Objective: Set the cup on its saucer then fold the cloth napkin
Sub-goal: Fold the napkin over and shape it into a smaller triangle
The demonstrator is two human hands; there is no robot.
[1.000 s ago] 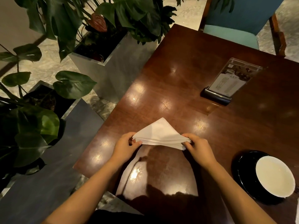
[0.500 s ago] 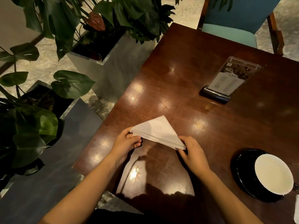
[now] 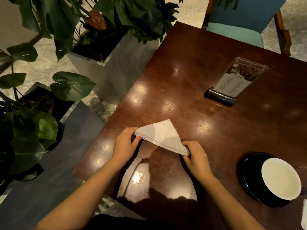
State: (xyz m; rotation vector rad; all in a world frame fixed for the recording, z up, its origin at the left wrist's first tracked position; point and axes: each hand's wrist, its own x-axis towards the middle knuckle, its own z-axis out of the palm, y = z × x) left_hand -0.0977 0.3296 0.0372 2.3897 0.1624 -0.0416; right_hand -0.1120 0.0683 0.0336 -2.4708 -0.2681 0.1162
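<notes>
A white cloth napkin [image 3: 162, 135], folded into a layered triangle, lies on the dark wooden table [image 3: 191, 77] with its tip pointing away from me. My left hand [image 3: 125, 144] pinches its left corner. My right hand [image 3: 195, 156] pinches its right corner, which sits lower and nearer to me. At the right, a cup [image 3: 281, 178] with a white inside stands on a black saucer [image 3: 245, 170].
A menu card in a clear stand [image 3: 232, 82] sits at the far right of the table. A teal chair [image 3: 239, 30] is behind the table. Metal planters with large leafy plants [image 3: 106, 52] line the table's left side. A white scrap [image 3: 304, 214] shows at the right edge.
The napkin has turned slightly clockwise: its right corner and my right hand have come nearer to me, while my left hand holds the left corner higher.
</notes>
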